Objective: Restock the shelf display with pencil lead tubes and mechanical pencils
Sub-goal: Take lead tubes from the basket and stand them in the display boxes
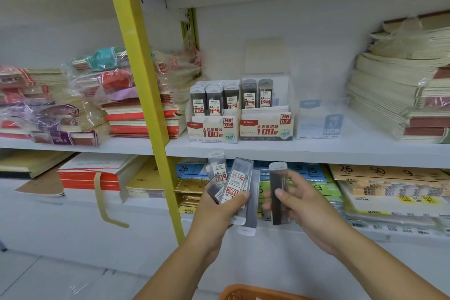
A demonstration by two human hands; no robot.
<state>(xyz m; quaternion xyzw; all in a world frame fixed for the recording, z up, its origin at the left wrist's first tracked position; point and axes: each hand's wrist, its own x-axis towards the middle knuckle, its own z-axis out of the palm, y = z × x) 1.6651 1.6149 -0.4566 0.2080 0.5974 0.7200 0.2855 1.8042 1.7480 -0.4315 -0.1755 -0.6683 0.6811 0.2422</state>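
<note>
So the white middle shelf (316, 151) carries everything, with a yellow upright post (143, 95) slanting across the front of it. There are two big heaps of notebooks, the red-and-purple wrapped ones (146, 119) on the left and the cream ones (399, 95) on the far right.

Between them are three display boxes in a row. The HB 0.5 box (213, 129) shows three rows of lead tubes at the front, and the HB 0.7 box (265, 129) just right of it shows two. The third is a pale blue-and-white box (319, 124), and I can't tell what's inside that one. An orange basket (246, 293) just peeks in at the near bottom edge.

Both hands are below the shelf edge, in front of the lower shelf. The left grip (219, 212) is clenched round a fanned bunch of lead tubes (235, 182). I count at least four, but they overlap so I can't be sure. The right grip (306, 204) pinches a single lead tube (277, 185), a dark one held upright, thumb on the front and fingers behind. It sits just right of the bunch without touching it.
</note>
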